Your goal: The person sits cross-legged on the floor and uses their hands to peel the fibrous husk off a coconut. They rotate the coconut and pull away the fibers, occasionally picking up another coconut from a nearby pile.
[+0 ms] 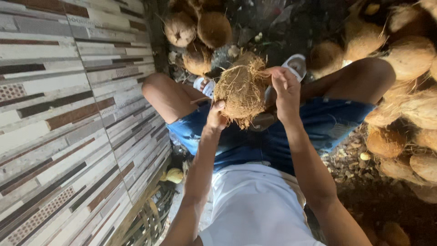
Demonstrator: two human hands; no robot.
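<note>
A husky brown coconut with loose fibres sits between my knees, above my blue shorts. My left hand grips its lower left side from below. My right hand clasps its upper right side, fingers curled over the fibrous husk. Both arms reach forward from my white shirt.
Several husked coconuts are piled at the right, and a few more coconuts lie ahead by my sandalled feet. A striped tiled wall runs along the left. A woven basket and a yellowish object sit at its base.
</note>
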